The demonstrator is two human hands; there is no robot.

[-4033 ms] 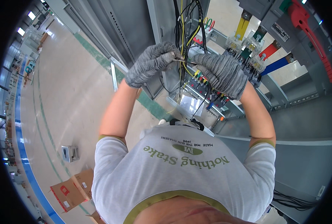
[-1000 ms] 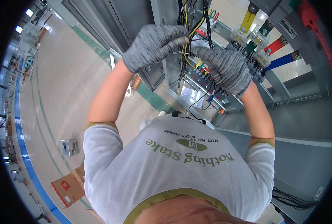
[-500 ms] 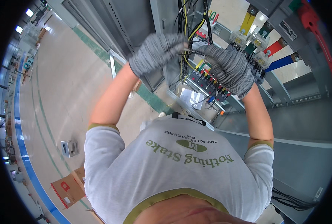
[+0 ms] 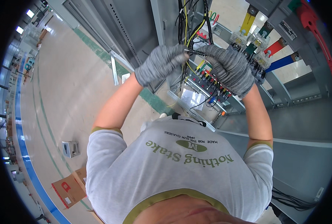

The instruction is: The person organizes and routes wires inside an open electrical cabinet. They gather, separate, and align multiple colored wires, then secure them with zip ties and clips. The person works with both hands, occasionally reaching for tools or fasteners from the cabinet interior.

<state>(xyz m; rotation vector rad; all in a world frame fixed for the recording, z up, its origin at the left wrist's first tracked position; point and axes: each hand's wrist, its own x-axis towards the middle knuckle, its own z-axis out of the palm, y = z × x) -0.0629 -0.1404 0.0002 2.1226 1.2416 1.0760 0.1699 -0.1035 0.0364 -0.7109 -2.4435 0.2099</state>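
Both my hands wear grey knitted gloves and work at a wire bundle inside an open grey cabinet. My left hand (image 4: 163,64) pinches thumb and fingers together at the left end of a black ribbed strip (image 4: 198,53) that looks like spiral cable wrap. The strip runs across to my right hand (image 4: 229,70), whose fingers curl round its other end; the fingertips are partly hidden. Black wires (image 4: 180,28) and a yellow-green wire (image 4: 197,30) hang down just behind the strip. Below my right hand is a row of breakers (image 4: 210,86) with red and blue parts.
Yellow, red and blue busbars (image 4: 279,63) with clear insulating covers stand at the right. A red handle (image 4: 315,28) is at the upper right. On the floor at left lie a cardboard box (image 4: 69,189) and a small metal box (image 4: 70,149). A clear sheet (image 4: 192,98) lies under the breakers.
My left hand has moved slightly down and to the right, and its earlier blur is gone. My right hand stays nearly where it was.
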